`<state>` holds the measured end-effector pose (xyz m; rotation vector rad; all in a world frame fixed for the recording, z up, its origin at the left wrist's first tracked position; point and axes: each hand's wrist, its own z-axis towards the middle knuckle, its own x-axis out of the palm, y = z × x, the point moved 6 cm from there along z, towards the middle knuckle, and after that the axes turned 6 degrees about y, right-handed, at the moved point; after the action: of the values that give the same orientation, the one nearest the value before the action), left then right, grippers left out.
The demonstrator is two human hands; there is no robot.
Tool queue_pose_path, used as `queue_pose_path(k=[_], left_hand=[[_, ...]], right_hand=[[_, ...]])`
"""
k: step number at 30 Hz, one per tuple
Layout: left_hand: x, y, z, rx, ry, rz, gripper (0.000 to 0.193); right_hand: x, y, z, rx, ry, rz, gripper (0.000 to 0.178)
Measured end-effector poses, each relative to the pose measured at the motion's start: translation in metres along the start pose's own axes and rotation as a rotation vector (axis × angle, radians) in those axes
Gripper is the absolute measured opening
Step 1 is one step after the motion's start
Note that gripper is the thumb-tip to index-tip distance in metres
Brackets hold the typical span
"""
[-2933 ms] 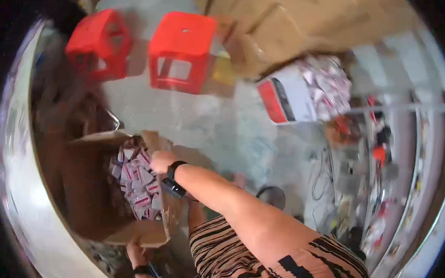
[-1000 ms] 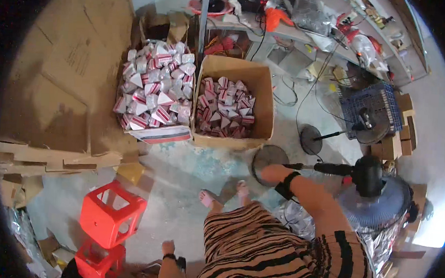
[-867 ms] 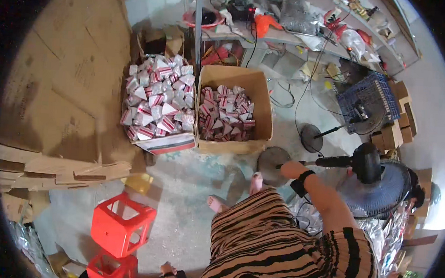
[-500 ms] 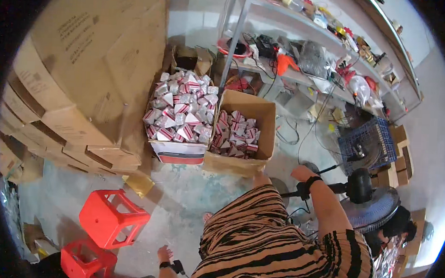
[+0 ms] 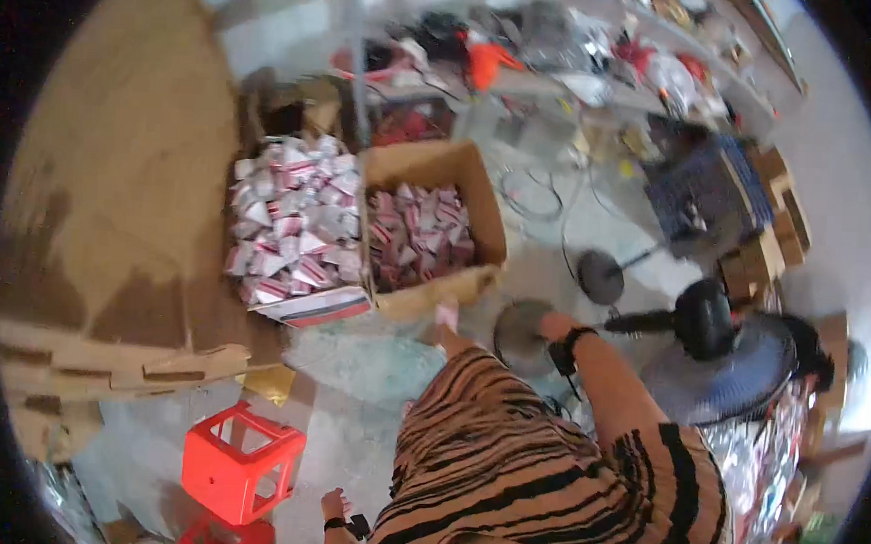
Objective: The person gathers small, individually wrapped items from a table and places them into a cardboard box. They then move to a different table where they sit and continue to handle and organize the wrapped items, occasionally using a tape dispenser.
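Observation:
My left hand (image 5: 336, 506) hangs low beside my striped clothing, fingers apart and with nothing in them; a dark band with a small black device sits at its wrist. My right hand (image 5: 556, 327) is held out in front of me, above the round grey base (image 5: 522, 336) of a stand. Motion smears its fingers, and a black band circles that wrist. Ahead stands an open carton (image 5: 483, 198) partly filled with small wrapped triangular packs (image 5: 423, 234) in white and dark red. Left of it, a fuller box (image 5: 319, 309) is heaped with silvery-white packs (image 5: 297, 217) of similar shape.
Tall cardboard cartons (image 5: 119, 180) line the left side. Two red plastic stools (image 5: 237, 468) stand at lower left. A black fan (image 5: 713, 372) is close on my right, with a blue crate (image 5: 711, 192) beyond. Cluttered shelves (image 5: 550, 87) run along the back; cables (image 5: 536, 194) lie on the floor.
My view has turned, so the boxes and shelves sit farther left and the stools farther right. My right hand has moved left in the picture, toward the round base.

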<state>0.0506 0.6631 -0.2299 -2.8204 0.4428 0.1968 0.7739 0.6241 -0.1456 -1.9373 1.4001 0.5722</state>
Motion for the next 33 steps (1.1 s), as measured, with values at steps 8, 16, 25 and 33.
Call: queue_pose_path(k=[8,16,25,33], left_hand=[[-0.014,-0.12,0.019,0.085,0.204,0.32,0.036],[0.047,-0.366,0.013,0.217,0.174,0.645,0.034],[0.044,-0.466,0.013,-0.17,0.159,1.057,0.06],[0.082,-0.516,-0.017,-0.079,0.087,1.01,0.055]], right_hand=[[0.21,0.047,0.033,0.202,0.353,0.807,0.022],[0.268,0.033,-0.066,2.154,-0.291,1.931,0.041],[0.286,-0.029,-0.042,1.526,-1.563,2.299,0.057],[0.307,-0.033,-0.04,1.826,-1.371,1.74,0.019]])
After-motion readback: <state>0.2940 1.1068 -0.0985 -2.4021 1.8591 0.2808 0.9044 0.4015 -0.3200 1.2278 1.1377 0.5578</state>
